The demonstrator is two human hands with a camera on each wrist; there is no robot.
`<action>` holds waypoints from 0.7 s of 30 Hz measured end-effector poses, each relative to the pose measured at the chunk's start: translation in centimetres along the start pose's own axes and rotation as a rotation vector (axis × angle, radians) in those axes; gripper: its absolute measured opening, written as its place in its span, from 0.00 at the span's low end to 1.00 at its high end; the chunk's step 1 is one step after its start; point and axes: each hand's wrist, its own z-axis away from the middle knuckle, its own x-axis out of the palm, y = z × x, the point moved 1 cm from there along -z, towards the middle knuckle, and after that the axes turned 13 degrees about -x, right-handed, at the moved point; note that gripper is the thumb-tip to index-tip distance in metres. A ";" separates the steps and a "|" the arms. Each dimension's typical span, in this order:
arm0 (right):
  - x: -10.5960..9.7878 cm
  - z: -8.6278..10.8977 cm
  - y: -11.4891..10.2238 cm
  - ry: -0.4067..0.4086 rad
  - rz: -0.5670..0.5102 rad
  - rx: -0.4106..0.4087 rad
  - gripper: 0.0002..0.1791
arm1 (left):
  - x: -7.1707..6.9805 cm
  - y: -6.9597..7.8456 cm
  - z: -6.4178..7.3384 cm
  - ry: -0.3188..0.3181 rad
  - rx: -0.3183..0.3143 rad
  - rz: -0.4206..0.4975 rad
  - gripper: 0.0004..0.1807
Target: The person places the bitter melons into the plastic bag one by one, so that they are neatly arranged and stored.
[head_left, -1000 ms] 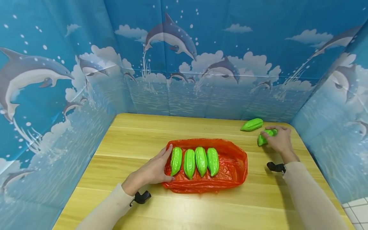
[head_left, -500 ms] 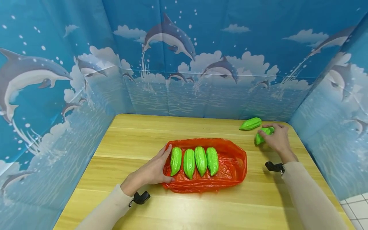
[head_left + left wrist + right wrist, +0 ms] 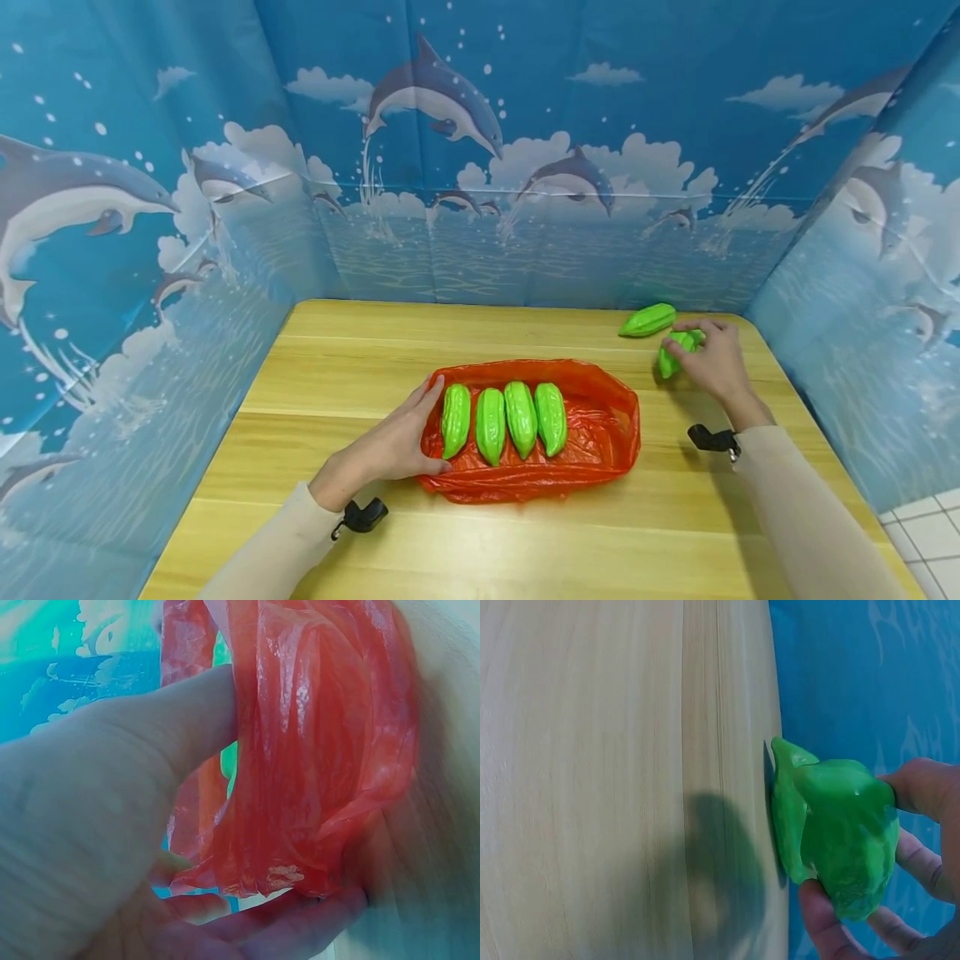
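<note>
At the left end of the red plastic bag point(image 3: 525, 482), my left hand point(image 3: 386, 442) holds the bag's wall. In the left wrist view the thumb point(image 3: 199, 712) reaches inside the bag's mouth and the fingers lie under the outside. Several green ridged bitter melons point(image 3: 491, 427) lie side by side in the bag. At the back right my right hand point(image 3: 712, 362) grips another bitter melon point(image 3: 847, 832) between thumb and fingers, its shadow falling on the table. One more bitter melon point(image 3: 648, 320) lies behind it near the table's back edge, partly hidden in the right wrist view.
The wooden table point(image 3: 360, 350) backs onto a blue dolphin-print curtain point(image 3: 480, 250), which also hangs at both sides. The right part of the bag's inside shows bare red plastic. White floor tiles point(image 3: 930, 533) show at the lower right.
The whole head view has shifted slightly left. My right hand, keeping its grip on the bitter melon, has moved a little left. The left hand stays on the bag.
</note>
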 end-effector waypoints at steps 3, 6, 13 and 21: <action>-0.1 0.2 -0.4 0.000 -0.008 -0.005 0.33 | 0.0 0.0 0.0 0.004 0.002 -0.005 0.74; -0.1 0.4 -0.8 -0.003 -0.021 -0.011 0.33 | 0.1 -0.1 0.0 0.007 0.009 -0.006 0.74; 0.2 0.7 -2.2 0.017 -0.033 -0.050 0.32 | 0.1 0.0 0.2 0.013 0.014 -0.006 0.74; 0.5 1.4 -4.2 0.016 -0.049 -0.112 0.31 | 0.3 0.1 0.3 0.015 0.012 0.009 0.75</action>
